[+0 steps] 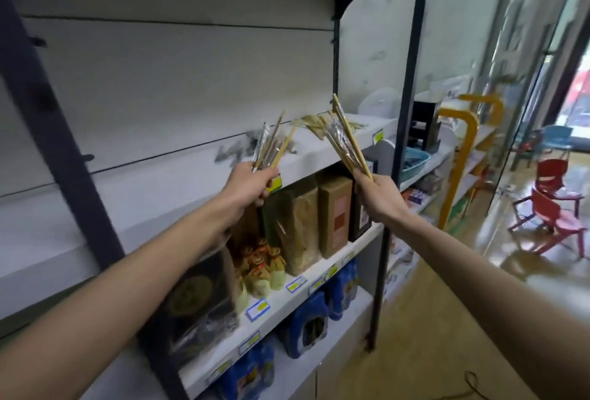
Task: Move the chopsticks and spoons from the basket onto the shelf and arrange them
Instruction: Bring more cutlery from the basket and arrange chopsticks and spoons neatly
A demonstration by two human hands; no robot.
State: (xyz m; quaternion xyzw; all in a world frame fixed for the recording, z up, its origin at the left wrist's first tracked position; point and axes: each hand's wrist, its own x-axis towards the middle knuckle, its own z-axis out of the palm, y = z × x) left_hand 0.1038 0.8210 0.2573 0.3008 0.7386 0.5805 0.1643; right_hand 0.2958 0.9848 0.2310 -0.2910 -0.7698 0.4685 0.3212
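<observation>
My left hand point(250, 187) grips a bundle of wrapped chopsticks point(271, 144), their tips pointing up and right over the white shelf point(178, 176). My right hand point(375, 196) holds a second bundle of chopsticks point(346, 137), tilted up to the left. On the shelf lie a blurred grey pile of spoons point(238, 147) behind my left hand and a pile of pale wooden utensils point(314, 123) further right. No basket is visible.
Below the shelf stand brown boxes point(333, 214), small bottles point(265, 268) and a dark box point(194, 300); blue detergent jugs point(306, 326) fill the bottom level. A black upright post point(405, 112) bounds the shelf on the right. Red plastic chairs point(555, 208) stand on the floor.
</observation>
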